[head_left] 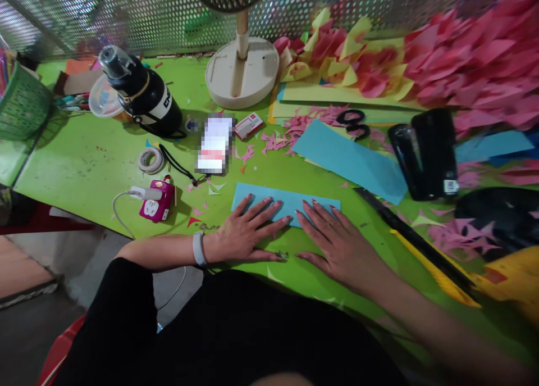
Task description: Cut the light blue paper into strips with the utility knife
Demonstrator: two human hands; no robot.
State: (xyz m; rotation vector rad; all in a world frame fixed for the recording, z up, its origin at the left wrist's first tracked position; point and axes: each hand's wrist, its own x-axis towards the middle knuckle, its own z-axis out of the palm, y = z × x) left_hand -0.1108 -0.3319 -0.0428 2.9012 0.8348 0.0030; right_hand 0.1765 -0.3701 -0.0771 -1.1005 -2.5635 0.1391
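A strip of light blue paper [290,195] lies flat on the green table, its front edge partly hidden by my fingers. My left hand [248,228] rests on its left part, fingers spread and palm down. On the right part lies my right hand [330,237], also flat with its fingers apart. Both thumbs point inward over the table in front of the paper. A second, larger piece of blue paper [351,158] lies behind and to the right, partly over small pink paper scraps [303,125].
Left stand a dark bottle [154,96], a tape roll [150,159] and a magenta plug adapter [158,200]. Behind are a lit phone [215,144] and a fan base [242,74]. Right are scissors [351,119], a stapler [402,161], a long black-and-yellow tool [421,257] and pink paper petals [475,49].
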